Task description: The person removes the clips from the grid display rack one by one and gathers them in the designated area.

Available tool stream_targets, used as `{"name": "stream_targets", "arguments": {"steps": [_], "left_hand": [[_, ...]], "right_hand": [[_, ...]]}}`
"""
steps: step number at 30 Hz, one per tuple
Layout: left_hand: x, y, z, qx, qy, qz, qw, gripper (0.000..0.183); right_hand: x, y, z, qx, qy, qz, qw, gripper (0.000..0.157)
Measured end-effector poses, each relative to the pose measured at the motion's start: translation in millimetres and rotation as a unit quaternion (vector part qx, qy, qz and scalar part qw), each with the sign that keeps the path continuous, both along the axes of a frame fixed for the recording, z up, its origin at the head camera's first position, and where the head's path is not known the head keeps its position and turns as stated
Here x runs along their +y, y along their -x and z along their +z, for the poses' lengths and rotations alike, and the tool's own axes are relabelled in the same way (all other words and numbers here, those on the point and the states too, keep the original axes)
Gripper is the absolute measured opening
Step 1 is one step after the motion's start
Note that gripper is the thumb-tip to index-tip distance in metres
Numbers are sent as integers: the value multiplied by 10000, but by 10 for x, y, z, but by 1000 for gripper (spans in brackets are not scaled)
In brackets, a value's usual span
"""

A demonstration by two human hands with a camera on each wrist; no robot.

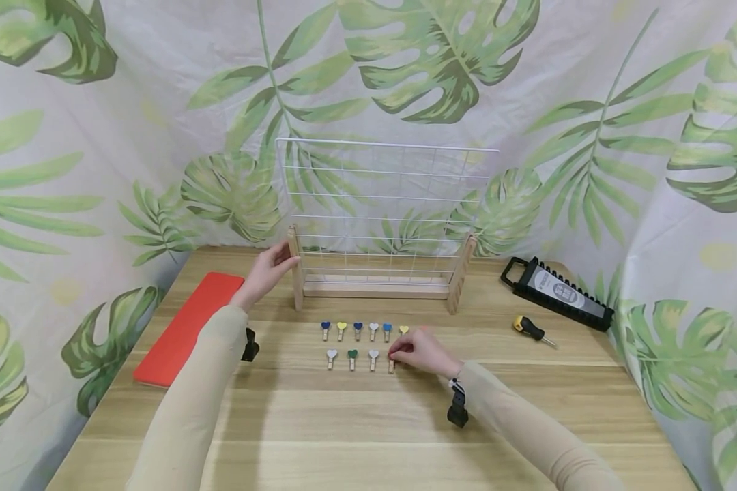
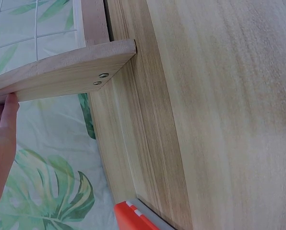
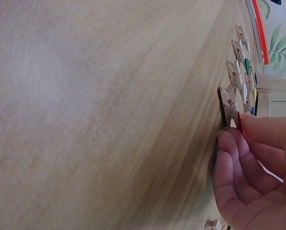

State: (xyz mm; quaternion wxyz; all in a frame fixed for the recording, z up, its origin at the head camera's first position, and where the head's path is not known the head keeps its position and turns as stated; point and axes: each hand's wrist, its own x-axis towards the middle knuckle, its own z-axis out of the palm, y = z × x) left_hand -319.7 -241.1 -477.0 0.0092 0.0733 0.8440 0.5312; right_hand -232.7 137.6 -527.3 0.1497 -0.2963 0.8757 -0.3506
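My left hand (image 1: 269,271) holds the left wooden post (image 1: 297,290) of a white wire grid rack (image 1: 388,144). Its thumb lies along the post's edge in the left wrist view, and the other fingers are partly hidden behind the wood. On the table in front of the rack, my right hand (image 1: 426,351) pinches a small wooden clothespin (image 3: 227,103) by its end with a red heart (image 3: 239,122). This clothespin is at the right end of the front row, beside one with a white heart (image 1: 373,354). A green-heart clothespin (image 1: 353,354) lies farther left.
Behind the front row runs another row of heart clothespins, including a dark blue one (image 1: 325,326) and a yellow one (image 1: 403,330). A red flat case (image 1: 187,331) lies at left. At right are a yellow-black screwdriver (image 1: 531,329) and a black bit holder (image 1: 559,292).
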Motion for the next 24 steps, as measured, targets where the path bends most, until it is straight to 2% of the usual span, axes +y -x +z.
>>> {"name": "stream_targets", "arguments": {"steps": [6, 10, 19, 24], "left_hand": [[16, -14, 15, 44, 19, -36, 10000, 70], [15, -21, 10, 17, 48, -51, 10000, 71], [-24, -27, -5, -88, 41, -68, 9999, 73], [-40, -23, -22, -239, -113, -92, 9996, 73]], "right_hand": [[4, -8, 15, 513, -266, -38, 9983, 9], [17, -24, 29, 694, -361, -98, 9969, 7], [95, -9, 70, 645, -289, -277, 9971, 11], [225, 60, 97, 865, -91, -448, 9952, 13]]}}
